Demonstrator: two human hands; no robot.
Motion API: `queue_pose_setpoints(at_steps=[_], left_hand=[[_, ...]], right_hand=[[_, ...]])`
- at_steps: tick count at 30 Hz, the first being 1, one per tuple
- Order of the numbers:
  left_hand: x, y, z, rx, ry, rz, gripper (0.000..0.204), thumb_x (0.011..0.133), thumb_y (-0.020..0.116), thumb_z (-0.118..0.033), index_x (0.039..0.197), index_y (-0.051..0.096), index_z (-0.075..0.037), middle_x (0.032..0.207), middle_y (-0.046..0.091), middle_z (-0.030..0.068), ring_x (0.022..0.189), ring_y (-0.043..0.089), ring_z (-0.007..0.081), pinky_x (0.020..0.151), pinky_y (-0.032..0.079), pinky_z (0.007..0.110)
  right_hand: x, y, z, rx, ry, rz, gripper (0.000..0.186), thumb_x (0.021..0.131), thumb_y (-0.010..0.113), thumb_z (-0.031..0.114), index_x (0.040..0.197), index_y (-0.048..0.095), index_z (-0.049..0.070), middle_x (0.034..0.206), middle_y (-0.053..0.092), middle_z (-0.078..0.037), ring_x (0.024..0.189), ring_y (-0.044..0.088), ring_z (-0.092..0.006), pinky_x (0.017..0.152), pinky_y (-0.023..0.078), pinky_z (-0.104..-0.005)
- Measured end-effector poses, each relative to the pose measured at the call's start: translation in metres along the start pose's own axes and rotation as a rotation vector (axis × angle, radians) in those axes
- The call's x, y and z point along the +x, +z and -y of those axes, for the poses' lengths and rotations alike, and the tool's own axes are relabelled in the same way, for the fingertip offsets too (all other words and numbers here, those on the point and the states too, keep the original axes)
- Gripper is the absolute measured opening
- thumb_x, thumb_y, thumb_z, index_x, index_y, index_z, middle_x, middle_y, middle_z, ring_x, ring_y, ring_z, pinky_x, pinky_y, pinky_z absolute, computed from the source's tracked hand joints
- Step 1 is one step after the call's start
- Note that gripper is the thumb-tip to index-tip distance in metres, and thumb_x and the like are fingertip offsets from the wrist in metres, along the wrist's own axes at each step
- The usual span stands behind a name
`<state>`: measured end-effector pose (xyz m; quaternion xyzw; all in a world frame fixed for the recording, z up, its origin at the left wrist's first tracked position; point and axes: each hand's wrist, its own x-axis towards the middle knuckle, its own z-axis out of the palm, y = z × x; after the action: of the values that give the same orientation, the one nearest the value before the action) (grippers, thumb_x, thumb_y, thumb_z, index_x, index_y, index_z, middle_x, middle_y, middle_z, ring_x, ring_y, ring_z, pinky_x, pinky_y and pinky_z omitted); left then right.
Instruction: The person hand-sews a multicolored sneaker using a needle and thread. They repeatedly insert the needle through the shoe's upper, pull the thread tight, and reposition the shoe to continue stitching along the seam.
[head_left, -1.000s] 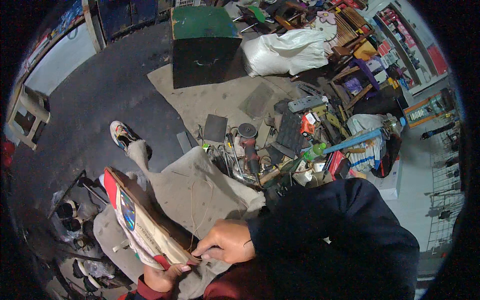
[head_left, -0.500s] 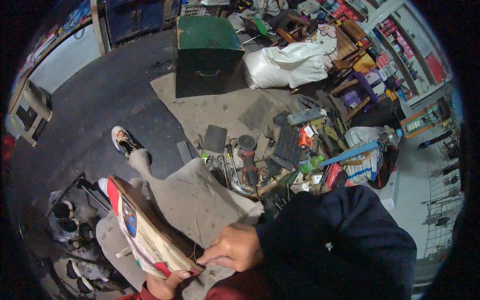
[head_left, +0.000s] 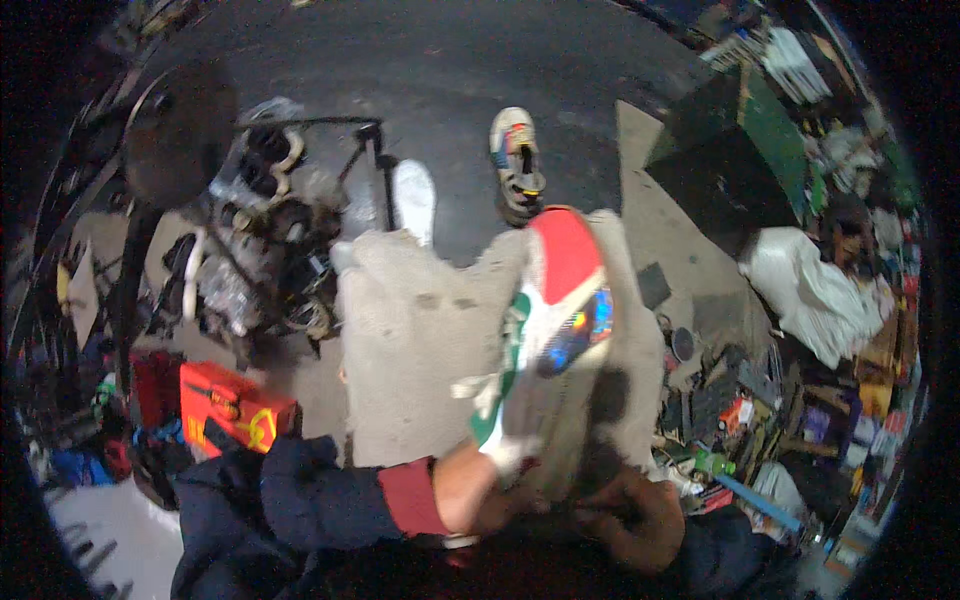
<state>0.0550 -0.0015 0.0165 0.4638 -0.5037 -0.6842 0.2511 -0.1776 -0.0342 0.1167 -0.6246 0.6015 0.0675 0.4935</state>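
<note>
A red box (head_left: 235, 405) sits left of the lap cloth (head_left: 410, 350). The left hand (head_left: 505, 500), blurred, grips the shoe (head_left: 560, 310) near its heel, over the cloth's right half, toe at the far edge. The right hand (head_left: 645, 520) curls near the heel; its grip I cannot tell.

No words or numbers can be read. A yellow printed mark (head_left: 263, 430) stands near the lower right corner of the red box (head_left: 205, 385), too blurred to make out. Blur leaves any print on the shoe (head_left: 552, 310) and the small orange-and-white carton (head_left: 737, 414) unreadable.
</note>
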Motion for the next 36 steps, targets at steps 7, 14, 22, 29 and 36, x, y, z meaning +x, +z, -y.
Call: queue_pose_setpoints(at_steps=[7,14,22,29,36], left_hand=[[0.009,0.001,0.008,0.081,0.253,-0.061,0.044,0.084,0.074,-0.025,0.117,0.063,0.001,0.105,0.067,0.0252,0.102,0.064,0.0375,0.086,0.051,0.042],[0.02,0.012,-0.012,-0.181,0.412,-0.252,0.065,0.074,0.077,-0.01,0.132,0.051,0.003,0.125,0.06,0.0203,0.12,0.055,0.0307,0.104,0.042,0.039],[-0.004,-0.001,0.0,-0.028,0.066,-0.015,0.055,0.08,0.081,-0.032,0.118,0.057,0.0,0.106,0.067,0.0172,0.098,0.064,0.0273,0.085,0.049,0.042],[0.011,0.035,0.031,-0.086,0.029,-0.301,0.065,0.076,0.08,-0.034,0.127,0.058,-0.002,0.118,0.066,0.0204,0.107,0.064,0.031,0.092,0.05,0.041],[0.007,0.02,0.003,-0.552,-0.002,-0.102,0.048,0.076,0.065,-0.006,0.124,0.06,-0.004,0.104,0.068,0.0114,0.094,0.062,0.0237,0.087,0.049,0.035]], right_hand=[[0.026,-0.003,0.001,0.435,-0.165,0.128,0.017,0.09,0.072,0.016,0.091,0.062,0.003,0.079,0.07,-0.008,0.071,0.067,-0.0125,0.064,0.052,-0.0275],[0.013,-0.015,-0.001,0.368,-0.118,0.063,0.013,0.088,0.071,0.003,0.087,0.059,0.001,0.076,0.071,-0.008,0.064,0.062,-0.0056,0.059,0.048,-0.0221],[0.003,0.0,0.022,0.307,-0.241,0.061,0.013,0.093,0.067,0.006,0.087,0.056,0.001,0.078,0.059,-0.002,0.071,0.053,-0.0081,0.065,0.045,-0.027],[0.009,0.003,0.054,-0.005,-0.447,-0.067,0.021,0.093,0.062,0.003,0.079,0.047,0.001,0.069,0.054,-0.01,0.065,0.052,-0.0125,0.064,0.049,-0.0297],[0.027,0.001,0.047,0.54,0.11,0.194,0.019,0.092,0.069,0.01,0.084,0.055,0.003,0.071,0.064,-0.007,0.063,0.059,-0.0116,0.057,0.047,-0.0277]])
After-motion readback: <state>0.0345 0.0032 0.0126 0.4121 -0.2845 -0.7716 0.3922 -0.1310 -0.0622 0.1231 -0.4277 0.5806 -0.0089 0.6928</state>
